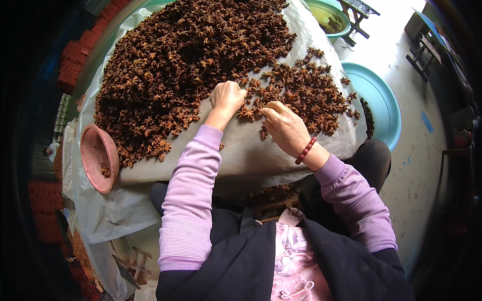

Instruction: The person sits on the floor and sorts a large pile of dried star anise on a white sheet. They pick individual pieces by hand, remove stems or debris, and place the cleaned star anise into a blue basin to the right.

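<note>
A large heap of dried star anise [158, 82] covers the far and left part of a table spread with plastic sheeting [150, 174]. To its right lies a smaller, looser group of star anise pods [308, 94]. My left hand [226, 98] is curled at the edge between the two, its fingers bent under; whether a pod is inside is hidden. My right hand [284, 126], with a red bead bracelet [305, 150] at the wrist, is at the near edge of the smaller group. Its thumb and fingers are bent close to a few pods, and its grip is unclear.
A pink plastic basket [86, 158] with some bits inside rests at the table's left edge. A light blue basin [388, 101] stands at the right, beside my knee. Farther off are a green basin [344, 22] with liquid and a wooden stool [425, 56].
</note>
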A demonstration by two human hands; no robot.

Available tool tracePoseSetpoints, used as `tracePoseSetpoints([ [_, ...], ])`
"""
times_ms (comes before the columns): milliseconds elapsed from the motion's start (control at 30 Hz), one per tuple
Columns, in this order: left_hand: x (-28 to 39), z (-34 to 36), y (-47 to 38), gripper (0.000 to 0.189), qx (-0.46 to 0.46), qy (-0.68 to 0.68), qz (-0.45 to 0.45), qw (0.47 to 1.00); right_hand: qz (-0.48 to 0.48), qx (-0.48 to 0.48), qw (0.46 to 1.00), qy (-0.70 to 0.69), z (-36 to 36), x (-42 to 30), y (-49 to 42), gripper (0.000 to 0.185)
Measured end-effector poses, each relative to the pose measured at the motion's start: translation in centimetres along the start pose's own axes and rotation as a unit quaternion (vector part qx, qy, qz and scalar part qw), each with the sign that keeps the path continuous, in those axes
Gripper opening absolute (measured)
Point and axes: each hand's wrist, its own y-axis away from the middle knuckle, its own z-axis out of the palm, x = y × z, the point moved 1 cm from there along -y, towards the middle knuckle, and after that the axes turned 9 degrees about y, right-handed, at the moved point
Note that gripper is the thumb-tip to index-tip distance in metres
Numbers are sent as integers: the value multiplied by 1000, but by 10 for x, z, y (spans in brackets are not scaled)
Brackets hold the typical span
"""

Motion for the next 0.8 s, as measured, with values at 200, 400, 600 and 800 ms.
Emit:
tracePoseSetpoints([
  [200, -33, 5, 11, 12, 27, 292, 55, 954, 32, -9, 998, -54, 2, 2, -3, 20],
  [400, 7, 5, 96, 7, -51, 549, 67, 832, 99, -41, 975, -196, 4, -3, -11, 26],
  [600, -3, 34, 157, 13, 104, 487, 55, 866, 254, -152, 848, -440, 5, -17, 5, 26],
  [800, -4, 10, 215, 9, -148, 418, 123, 888, 299, -46, 862, -407, -15, 23, -5, 24],
])
